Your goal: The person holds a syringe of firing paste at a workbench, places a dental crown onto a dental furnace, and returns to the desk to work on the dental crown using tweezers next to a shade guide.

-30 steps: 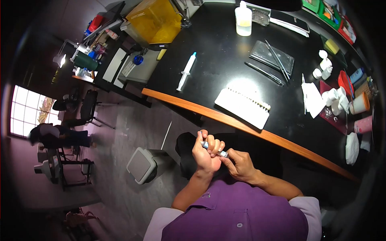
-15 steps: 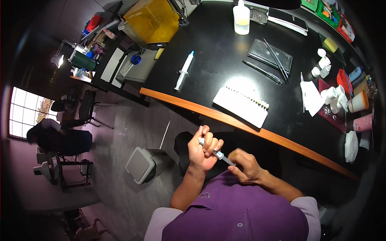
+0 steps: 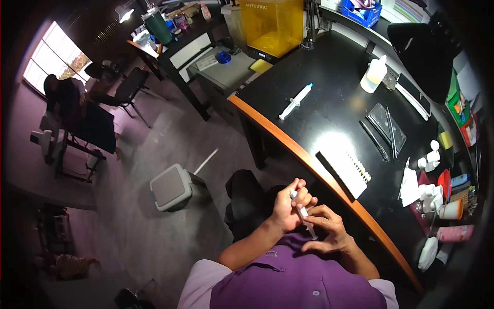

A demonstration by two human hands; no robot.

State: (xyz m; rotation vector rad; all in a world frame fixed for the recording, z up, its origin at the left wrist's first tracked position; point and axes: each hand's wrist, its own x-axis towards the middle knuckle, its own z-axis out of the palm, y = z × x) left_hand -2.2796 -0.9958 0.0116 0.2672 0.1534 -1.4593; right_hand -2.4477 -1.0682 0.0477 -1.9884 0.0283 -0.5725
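My left hand [image 3: 291, 206] is closed around a syringe [image 3: 304, 213] with a clear barrel and a pale blue tip, held slanting over my lap. At its lower end, my right hand [image 3: 330, 230] has its fingers against the flange, with the thumb beside the plunger's end. A second syringe [image 3: 296, 102] with a blue cap lies on the black table [image 3: 288, 72]. Nearest to my hands on the tabletop is a white shade guide card [image 3: 345, 172] with a row of small tooth-coloured tabs along one edge.
Beyond lie a black pad [image 3: 386, 126], pens and a squeeze bottle [image 3: 373, 74]. Small white bottles [image 3: 431, 157], tissues and cups crowd the right side. An orange-brown edge [image 3: 303, 159] borders the table. A lidded bin [image 3: 172, 188] stands on the floor; a person [image 3: 77, 110] sits far left.
My view has turned, shifting the table rightward. The right hand has opened from its tight pinch on the plunger, its fingers now spread along the syringe's end. The left hand keeps its hold.
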